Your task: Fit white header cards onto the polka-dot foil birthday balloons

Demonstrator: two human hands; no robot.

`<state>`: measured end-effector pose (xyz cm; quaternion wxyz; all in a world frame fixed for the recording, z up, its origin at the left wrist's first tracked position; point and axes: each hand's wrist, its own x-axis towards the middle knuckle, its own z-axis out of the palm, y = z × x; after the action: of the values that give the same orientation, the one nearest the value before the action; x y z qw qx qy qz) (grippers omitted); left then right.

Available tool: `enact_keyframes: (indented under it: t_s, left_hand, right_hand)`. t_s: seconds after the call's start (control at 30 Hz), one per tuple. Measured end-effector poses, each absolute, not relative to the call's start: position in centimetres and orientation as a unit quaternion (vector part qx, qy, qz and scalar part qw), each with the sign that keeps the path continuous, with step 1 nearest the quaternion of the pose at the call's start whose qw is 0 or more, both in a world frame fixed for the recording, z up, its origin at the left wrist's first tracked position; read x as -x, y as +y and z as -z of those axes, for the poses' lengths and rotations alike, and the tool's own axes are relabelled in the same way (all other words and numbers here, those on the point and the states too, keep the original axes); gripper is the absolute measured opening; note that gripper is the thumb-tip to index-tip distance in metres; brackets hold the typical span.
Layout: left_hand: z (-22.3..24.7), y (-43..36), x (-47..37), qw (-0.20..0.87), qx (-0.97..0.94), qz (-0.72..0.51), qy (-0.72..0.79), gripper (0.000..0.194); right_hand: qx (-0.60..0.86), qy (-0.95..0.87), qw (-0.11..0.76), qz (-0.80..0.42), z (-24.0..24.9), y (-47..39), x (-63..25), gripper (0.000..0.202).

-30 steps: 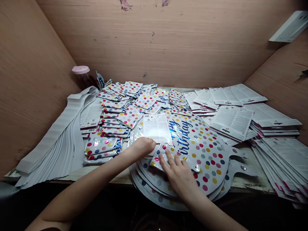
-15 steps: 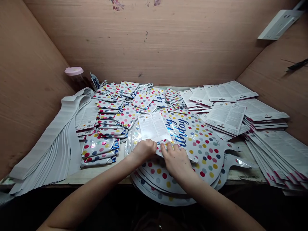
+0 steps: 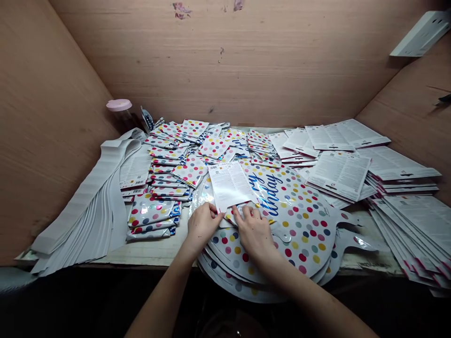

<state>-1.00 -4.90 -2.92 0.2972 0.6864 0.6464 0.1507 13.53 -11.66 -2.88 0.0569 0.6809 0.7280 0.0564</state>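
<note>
A white printed card lies on a stack of large round foil balloons with coloured dots and blue lettering. Fingers curled in a pinch, my left hand is at the card's lower left corner. My right hand rests with fingers spread on a narrow folded dotted balloon just below the card. Most of that folded piece is hidden under the fingers. The balloon tails stick out to the right.
Folded dotted balloon packets are piled to the left and behind. Stacked printed cards fill the right side. A long folded white paper strip lies at far left, near a pink-lidded container. Wooden walls enclose the table.
My left hand has moved left and opened its wrist angle, its fingertips now at the card's corner. The right hand stays on the folded balloon. The whole view has shifted slightly.
</note>
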Motion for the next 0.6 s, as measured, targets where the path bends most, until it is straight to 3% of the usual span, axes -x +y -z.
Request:
enact_keyframes:
  t_s: [0.13,0.3,0.43,0.6]
  left_hand:
    - [3.2,-4.8,1.5,0.388,-0.655,-0.245,0.601,0.022]
    - [1.8,-3.7,1.2,0.514,-0.564,-0.403,0.505,0.064]
    - [1.0,-2.8,-1.9,0.651,-0.481,-0.438,0.391,0.057]
    - [1.2,-5.0,-5.0,0.700,-0.395,-0.489,0.338,0.045]
  right_hand:
    - [-0.712,0.697,0.050,-0.067,2.6,-11.2,-13.4,0.057]
    - [-0.712,0.694,0.004,-0.105,1.4,-11.4,-14.0,0.070]
    - [-0.696,0.708,-0.027,-0.118,1.4,-11.2,-14.2,0.068]
    - [-0.693,0.696,-0.123,-0.145,3.0,-10.4,-14.2,0.051]
